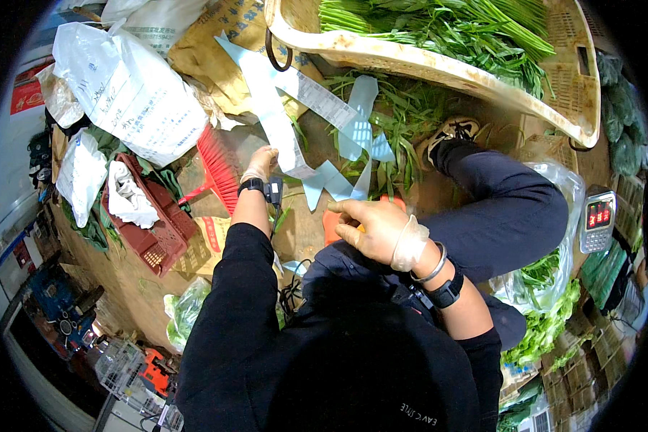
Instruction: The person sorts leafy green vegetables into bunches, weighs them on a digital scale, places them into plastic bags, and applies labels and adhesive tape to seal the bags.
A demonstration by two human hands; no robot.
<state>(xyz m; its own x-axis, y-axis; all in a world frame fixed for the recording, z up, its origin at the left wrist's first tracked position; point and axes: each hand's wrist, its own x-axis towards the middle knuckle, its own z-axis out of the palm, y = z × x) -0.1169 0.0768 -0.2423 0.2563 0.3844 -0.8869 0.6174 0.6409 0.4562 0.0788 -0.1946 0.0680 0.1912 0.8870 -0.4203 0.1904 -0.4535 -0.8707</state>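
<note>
My left hand [261, 163], in a pale glove, reaches forward beside a red broom [216, 173], at the lower end of pale-blue paper strips [273, 126]; its fingers look curled, and what they hold, if anything, is hidden. My right hand [367, 227], also gloved, hangs above my bent leg and an orange object [333, 223], its fingers loosely extended and holding nothing visible. Torn strips and loose green leaves [392, 165] lie on the brown floor [295, 237] ahead of both hands.
A cream plastic crate [579, 115] of greens spans the upper right. White sacks [122, 93] and a red-brown basket [162, 241] stand at left. Bagged greens [536, 281] and a scale [596, 219] sit at right. A cable [289, 291] lies beside me.
</note>
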